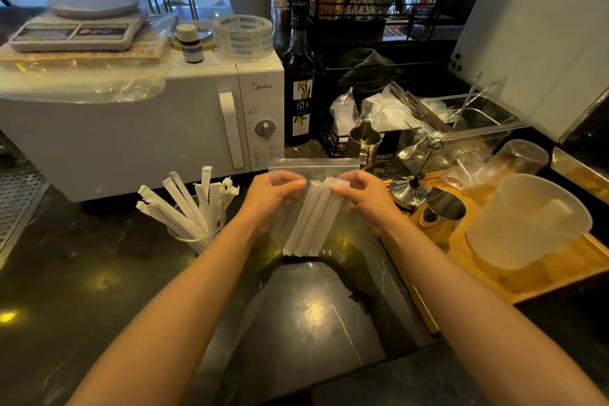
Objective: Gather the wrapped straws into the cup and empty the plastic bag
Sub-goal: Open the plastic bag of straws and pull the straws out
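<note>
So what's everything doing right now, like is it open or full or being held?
Plastic bag: open at the top, held up by both hands.
Bundle of wrapped straws: still inside the bag.
Cup: upright, already holding wrapped straws.
Left hand: gripping the bag's top.
Right hand: pinching the bundle's top.
Microwave: door closed.
Glass: upside down.

Cup: clear glass, its base hidden behind the left forearm.
Straws in the bag: upper ends covered by the fingers of both hands.
Plastic bag: so clear that its lower edge cannot be traced.
Microwave: left end cut off by the edge.
Far shelves: contents blurred, labels unreadable.
</note>
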A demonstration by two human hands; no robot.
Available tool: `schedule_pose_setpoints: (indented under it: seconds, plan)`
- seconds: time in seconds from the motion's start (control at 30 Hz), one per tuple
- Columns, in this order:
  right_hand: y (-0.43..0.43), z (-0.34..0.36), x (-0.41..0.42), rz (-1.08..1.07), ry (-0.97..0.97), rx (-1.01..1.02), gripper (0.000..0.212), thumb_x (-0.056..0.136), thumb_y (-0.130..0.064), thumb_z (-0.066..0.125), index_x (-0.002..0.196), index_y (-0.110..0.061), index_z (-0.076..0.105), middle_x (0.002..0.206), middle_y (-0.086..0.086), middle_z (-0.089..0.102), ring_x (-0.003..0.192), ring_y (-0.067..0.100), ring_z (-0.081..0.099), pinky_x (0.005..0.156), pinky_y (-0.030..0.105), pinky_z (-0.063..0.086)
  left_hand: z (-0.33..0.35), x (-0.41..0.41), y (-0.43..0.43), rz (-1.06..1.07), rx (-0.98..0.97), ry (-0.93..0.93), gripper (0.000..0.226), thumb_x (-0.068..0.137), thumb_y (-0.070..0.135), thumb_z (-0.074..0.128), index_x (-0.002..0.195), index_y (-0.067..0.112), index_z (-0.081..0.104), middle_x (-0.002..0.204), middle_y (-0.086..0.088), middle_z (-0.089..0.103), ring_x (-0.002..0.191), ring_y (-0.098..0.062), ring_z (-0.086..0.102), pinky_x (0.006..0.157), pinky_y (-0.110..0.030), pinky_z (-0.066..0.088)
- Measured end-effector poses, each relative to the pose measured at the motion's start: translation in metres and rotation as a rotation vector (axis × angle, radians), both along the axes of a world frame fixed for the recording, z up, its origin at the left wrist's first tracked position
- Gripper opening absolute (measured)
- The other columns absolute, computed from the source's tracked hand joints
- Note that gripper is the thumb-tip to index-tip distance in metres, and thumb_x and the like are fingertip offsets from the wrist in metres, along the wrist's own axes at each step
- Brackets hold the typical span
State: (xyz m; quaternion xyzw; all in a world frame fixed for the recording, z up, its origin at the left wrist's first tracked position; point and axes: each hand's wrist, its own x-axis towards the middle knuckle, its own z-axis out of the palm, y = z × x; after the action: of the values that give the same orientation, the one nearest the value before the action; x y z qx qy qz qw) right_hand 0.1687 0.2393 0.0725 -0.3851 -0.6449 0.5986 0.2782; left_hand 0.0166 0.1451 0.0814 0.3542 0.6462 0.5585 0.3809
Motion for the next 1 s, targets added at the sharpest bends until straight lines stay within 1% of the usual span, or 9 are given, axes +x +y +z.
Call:
schedule_pose_setpoints:
  seconds: [0.2, 0.43, 0.5, 0.57, 0.67, 0.73, 0.83, 0.9, 1.0]
  plan:
    - [-0.011, 0.020, 0.002, -0.010, 0.010, 0.140, 0.015, 0.078, -0.011, 0.065, 0.072, -0.024, 0.063, 0.079, -0.008, 0.062, 0.078, 0.003, 0.056, 0.061, 0.011, 0.047, 0.014, -0.003, -0.015, -0.066, 0.073, 0.155, 0.013, 0.078, 0.015, 0.065, 0.071, 0.025, 0.068, 0.071, 0.008, 0.064, 0.062, 0.002, 0.058, 0.054, -0.009, 0.045]
    - [-0.020, 0.033, -0.001, -0.008, 0.010, 0.189, 0.013, 0.079, -0.008, 0.065, 0.072, -0.019, 0.063, 0.076, -0.006, 0.061, 0.075, 0.005, 0.056, 0.065, 0.015, 0.046, 0.033, -0.008, -0.027, -0.130, 0.060, 0.287, 0.009, 0.082, 0.016, 0.060, 0.076, 0.017, 0.066, 0.067, 0.005, 0.063, 0.055, 0.001, 0.058, 0.049, -0.009, 0.047]
    - [-0.023, 0.036, -0.002, -0.001, 0.011, 0.207, 0.004, 0.080, -0.006, 0.064, 0.079, -0.010, 0.064, 0.075, -0.006, 0.060, 0.074, 0.004, 0.056, 0.062, 0.009, 0.048, 0.043, -0.010, -0.030, -0.195, 0.033, 0.310, 0.010, 0.083, 0.015, 0.059, 0.074, 0.017, 0.064, 0.068, 0.002, 0.063, 0.054, -0.001, 0.060, 0.049, -0.011, 0.049]
    - [-0.026, 0.038, -0.004, 0.014, 0.011, 0.229, 0.007, 0.080, -0.004, 0.063, 0.087, -0.003, 0.064, 0.075, -0.005, 0.059, 0.073, 0.003, 0.055, 0.057, 0.002, 0.045, 0.052, -0.012, -0.031, -0.269, -0.019, 0.398, 0.010, 0.082, 0.015, 0.060, 0.073, 0.017, 0.064, 0.069, 0.002, 0.063, 0.060, -0.004, 0.060, 0.052, -0.013, 0.050]
    - [-0.032, 0.042, -0.009, 0.074, -0.003, 0.237, 0.010, 0.080, -0.003, 0.062, 0.076, -0.012, 0.062, 0.074, -0.005, 0.059, 0.072, 0.003, 0.054, 0.055, 0.001, 0.044, 0.063, -0.012, -0.031, -0.390, -0.107, 0.541, 0.015, 0.081, 0.016, 0.059, 0.068, 0.022, 0.062, 0.065, 0.004, 0.061, 0.056, -0.002, 0.058, 0.051, -0.012, 0.043]
    - [-0.037, 0.045, -0.014, 0.103, 0.001, 0.230, 0.019, 0.080, -0.002, 0.062, 0.071, -0.018, 0.059, 0.074, -0.004, 0.059, 0.072, 0.003, 0.055, 0.057, 0.002, 0.045, 0.067, -0.012, -0.031, -0.435, -0.154, 0.524, 0.016, 0.083, 0.015, 0.058, 0.068, 0.020, 0.060, 0.062, 0.002, 0.061, 0.045, 0.000, 0.058, 0.044, -0.010, 0.043]
    - [-0.043, 0.049, -0.020, 0.150, -0.019, 0.258, 0.017, 0.080, -0.002, 0.061, 0.073, -0.017, 0.059, 0.076, -0.005, 0.059, 0.074, 0.003, 0.056, 0.061, 0.004, 0.047, 0.070, -0.012, -0.030, -0.458, -0.187, 0.466, 0.018, 0.085, 0.016, 0.055, 0.067, 0.017, 0.059, 0.062, -0.002, 0.060, 0.044, -0.002, 0.059, 0.044, -0.012, 0.047]
    - [-0.046, 0.051, -0.023, 0.168, -0.061, 0.280, 0.006, 0.080, -0.004, 0.062, 0.082, -0.010, 0.061, 0.078, -0.006, 0.059, 0.078, 0.007, 0.058, 0.064, 0.008, 0.048, 0.070, -0.013, -0.030, -0.471, -0.198, 0.437, 0.020, 0.086, 0.016, 0.054, 0.067, 0.016, 0.058, 0.062, -0.002, 0.058, 0.046, -0.004, 0.060, 0.044, -0.013, 0.047]
    - [-0.046, 0.050, -0.026, 0.098, -0.119, 0.309, 0.028, 0.081, -0.010, 0.064, 0.107, -0.006, 0.054, 0.089, -0.003, 0.056, 0.089, 0.012, 0.053, 0.066, 0.013, 0.043, 0.068, -0.015, -0.031, -0.470, -0.207, 0.382, 0.020, 0.087, 0.015, 0.051, 0.068, 0.014, 0.057, 0.062, -0.003, 0.057, 0.048, -0.007, 0.062, 0.046, -0.016, 0.050]
